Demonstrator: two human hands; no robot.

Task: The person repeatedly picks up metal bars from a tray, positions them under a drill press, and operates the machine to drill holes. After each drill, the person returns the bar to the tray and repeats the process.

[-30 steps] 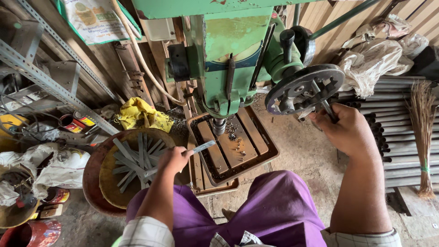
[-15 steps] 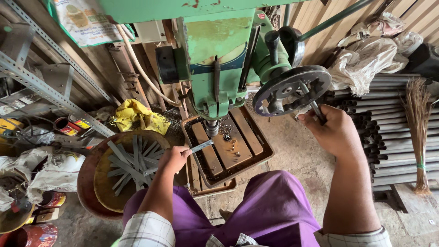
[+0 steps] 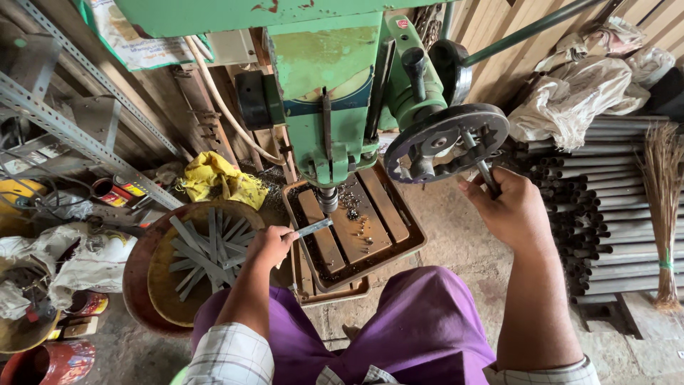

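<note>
A thin, flat metal strip (image 3: 312,228) is held at one end by the left hand (image 3: 269,246). The strip is grey, short and straight. Its free end is pointed away from the left hand, toward the drill tip (image 3: 328,201) of the big green drill machine (image 3: 335,85), and it is kept just below that tip. Under the strip a brown wooden tray (image 3: 399,246) is seen, with wooden blocks and small metal bits scattered inside.

The right hand (image 3: 509,210) is closed around a spoke handle (image 3: 486,175) of the dark round wheel (image 3: 445,142) on the side of the machine.

To the left of the left hand a round bowl (image 3: 160,285) is set, and many more grey strips (image 3: 206,249) are piled in it. The bowl's rim is very near the left wrist. Beyond the bowl a yellow cloth (image 3: 214,178) is lying.

To the right of the right hand a stack of metal pipes (image 3: 598,214) is laid, with a broom (image 3: 666,214) leaning by it. Some bare floor (image 3: 456,235) is left between the tray's edge and the pipes, under the right arm. Purple cloth (image 3: 399,328) over the knees is seen just below both hands, close to the tray's near edge.
</note>
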